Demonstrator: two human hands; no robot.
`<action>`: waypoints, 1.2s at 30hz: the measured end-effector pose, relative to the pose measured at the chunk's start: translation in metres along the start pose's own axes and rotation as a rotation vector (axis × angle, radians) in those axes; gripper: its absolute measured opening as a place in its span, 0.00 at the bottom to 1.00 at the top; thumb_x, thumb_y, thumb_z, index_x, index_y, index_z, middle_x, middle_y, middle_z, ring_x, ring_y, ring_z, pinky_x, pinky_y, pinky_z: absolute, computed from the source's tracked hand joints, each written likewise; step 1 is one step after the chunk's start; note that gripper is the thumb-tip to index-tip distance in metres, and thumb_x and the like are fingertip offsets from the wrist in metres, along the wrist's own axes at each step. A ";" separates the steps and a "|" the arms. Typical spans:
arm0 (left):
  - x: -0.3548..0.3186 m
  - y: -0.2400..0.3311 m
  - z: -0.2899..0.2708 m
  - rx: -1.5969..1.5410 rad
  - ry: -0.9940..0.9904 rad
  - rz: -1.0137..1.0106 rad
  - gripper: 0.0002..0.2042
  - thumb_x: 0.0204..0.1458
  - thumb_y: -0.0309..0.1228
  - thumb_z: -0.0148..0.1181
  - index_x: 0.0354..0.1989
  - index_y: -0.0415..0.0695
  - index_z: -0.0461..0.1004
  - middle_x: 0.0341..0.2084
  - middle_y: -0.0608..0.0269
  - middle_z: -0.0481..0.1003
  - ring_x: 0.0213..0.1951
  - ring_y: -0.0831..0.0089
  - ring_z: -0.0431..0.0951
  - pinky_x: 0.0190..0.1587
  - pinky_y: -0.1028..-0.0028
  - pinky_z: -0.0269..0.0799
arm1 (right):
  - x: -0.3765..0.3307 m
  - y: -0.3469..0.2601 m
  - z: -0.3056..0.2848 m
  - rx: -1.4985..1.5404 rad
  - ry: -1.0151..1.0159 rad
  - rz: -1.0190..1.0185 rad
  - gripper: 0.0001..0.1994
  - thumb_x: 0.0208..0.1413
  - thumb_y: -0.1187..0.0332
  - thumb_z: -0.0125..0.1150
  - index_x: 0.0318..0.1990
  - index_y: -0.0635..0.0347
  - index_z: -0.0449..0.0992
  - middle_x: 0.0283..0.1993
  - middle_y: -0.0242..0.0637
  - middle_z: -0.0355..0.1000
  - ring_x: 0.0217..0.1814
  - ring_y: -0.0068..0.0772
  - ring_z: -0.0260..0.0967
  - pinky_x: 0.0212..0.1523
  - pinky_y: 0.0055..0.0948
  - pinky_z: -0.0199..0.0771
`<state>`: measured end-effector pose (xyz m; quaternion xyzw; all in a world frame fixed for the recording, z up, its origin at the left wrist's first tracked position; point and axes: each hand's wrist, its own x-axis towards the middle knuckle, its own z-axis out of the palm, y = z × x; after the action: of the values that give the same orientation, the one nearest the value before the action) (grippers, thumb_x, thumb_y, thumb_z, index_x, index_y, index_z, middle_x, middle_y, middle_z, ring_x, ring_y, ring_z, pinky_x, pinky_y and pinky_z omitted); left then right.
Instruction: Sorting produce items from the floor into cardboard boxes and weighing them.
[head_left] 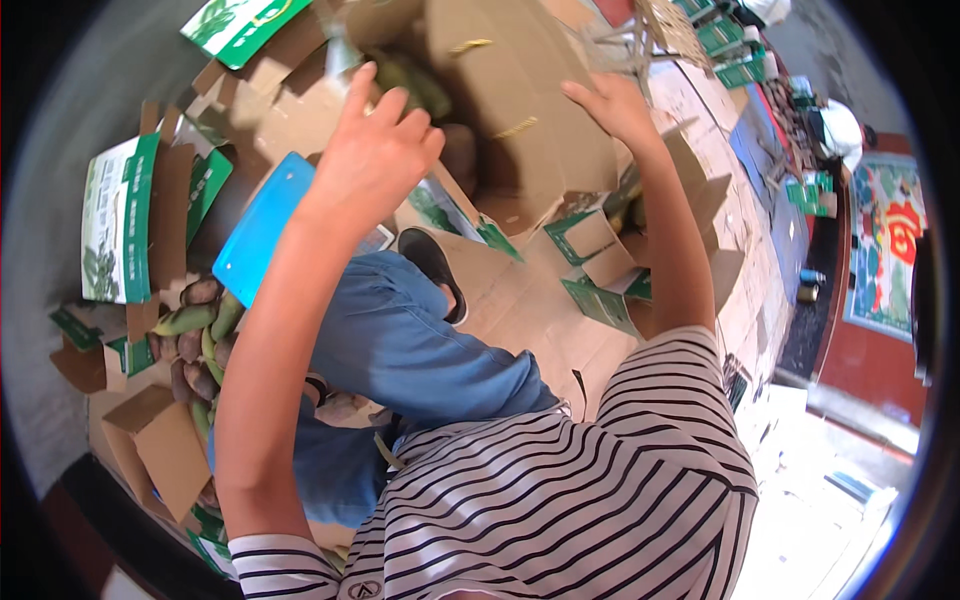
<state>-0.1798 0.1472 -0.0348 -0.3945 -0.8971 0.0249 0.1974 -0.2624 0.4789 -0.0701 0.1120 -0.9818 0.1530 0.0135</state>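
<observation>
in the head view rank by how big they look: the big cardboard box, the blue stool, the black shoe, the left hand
1. big cardboard box
2. blue stool
3. left hand, though it sits nearer the camera, so its rank against the stool is unsure
4. black shoe

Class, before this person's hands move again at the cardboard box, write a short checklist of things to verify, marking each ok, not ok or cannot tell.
1. Left hand free of any load: ok, fingers spread, nothing held.
2. Right hand on the cardboard box: ok, resting on its flap.
3. Box contents visible: cannot tell, mostly hidden.
4. Fruit pile within reach: ok, beside the left arm.
5. Floor space around the knees: not ok, crowded with folded cartons.
</observation>
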 end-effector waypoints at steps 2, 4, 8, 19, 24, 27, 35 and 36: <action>0.015 0.013 0.025 -0.013 0.078 0.020 0.07 0.41 0.27 0.55 0.31 0.44 0.73 0.36 0.63 0.73 0.52 0.64 0.70 0.62 0.50 0.55 | -0.042 0.039 0.006 0.029 0.048 0.159 0.23 0.54 0.45 0.51 0.35 0.59 0.78 0.36 0.48 0.75 0.42 0.51 0.72 0.43 0.43 0.70; 0.029 0.039 0.012 -0.127 0.112 0.013 0.07 0.42 0.28 0.57 0.31 0.44 0.73 0.39 0.62 0.73 0.52 0.63 0.69 0.61 0.50 0.54 | -0.078 0.080 0.034 -0.167 -0.005 0.338 0.22 0.54 0.47 0.51 0.36 0.58 0.78 0.38 0.49 0.75 0.43 0.51 0.72 0.43 0.43 0.71; -0.007 0.054 -0.038 -0.324 0.043 -0.118 0.12 0.41 0.28 0.63 0.35 0.42 0.73 0.44 0.58 0.72 0.53 0.61 0.69 0.61 0.51 0.55 | -0.075 0.114 0.039 -0.350 -0.147 0.717 0.21 0.50 0.51 0.52 0.42 0.58 0.78 0.42 0.49 0.75 0.47 0.51 0.72 0.48 0.45 0.71; -0.127 0.032 -0.055 -0.427 -0.129 -0.583 0.14 0.45 0.27 0.63 0.41 0.42 0.74 0.42 0.55 0.73 0.48 0.58 0.71 0.58 0.55 0.59 | -0.071 0.264 0.019 -0.539 -0.271 0.737 0.24 0.56 0.50 0.45 0.47 0.60 0.76 0.52 0.51 0.71 0.55 0.55 0.67 0.54 0.48 0.66; -0.138 0.030 -0.043 -0.410 -0.158 -0.746 0.15 0.46 0.33 0.63 0.41 0.42 0.73 0.42 0.55 0.73 0.48 0.59 0.72 0.57 0.54 0.60 | -0.022 0.110 0.008 -0.490 0.210 0.486 0.18 0.60 0.54 0.45 0.36 0.59 0.74 0.38 0.54 0.74 0.39 0.56 0.73 0.37 0.51 0.70; -0.148 0.030 -0.042 -0.273 -0.102 -0.745 0.15 0.45 0.34 0.63 0.40 0.42 0.73 0.41 0.54 0.73 0.48 0.59 0.71 0.56 0.53 0.60 | 0.029 0.017 0.037 -0.338 0.119 0.172 0.17 0.60 0.55 0.46 0.34 0.62 0.72 0.32 0.56 0.73 0.36 0.60 0.70 0.35 0.52 0.69; -0.166 0.037 -0.044 -0.240 -0.168 -0.720 0.14 0.45 0.33 0.57 0.40 0.41 0.73 0.36 0.53 0.72 0.45 0.58 0.71 0.57 0.50 0.59 | 0.112 -0.244 0.181 0.684 -0.644 -0.239 0.13 0.60 0.59 0.51 0.35 0.60 0.74 0.26 0.32 0.72 0.24 0.21 0.68 0.23 0.22 0.67; -0.169 0.038 -0.046 -0.243 -0.210 -0.715 0.13 0.44 0.31 0.55 0.39 0.41 0.73 0.36 0.53 0.72 0.45 0.58 0.71 0.57 0.50 0.59 | 0.121 -0.282 0.195 0.748 -0.763 -0.248 0.13 0.61 0.59 0.52 0.37 0.61 0.74 0.27 0.31 0.72 0.25 0.19 0.68 0.24 0.20 0.68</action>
<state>-0.0329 0.0472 -0.0562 -0.0729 -0.9897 -0.1116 0.0527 -0.3153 0.1316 -0.1643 0.2716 -0.7751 0.4374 -0.3661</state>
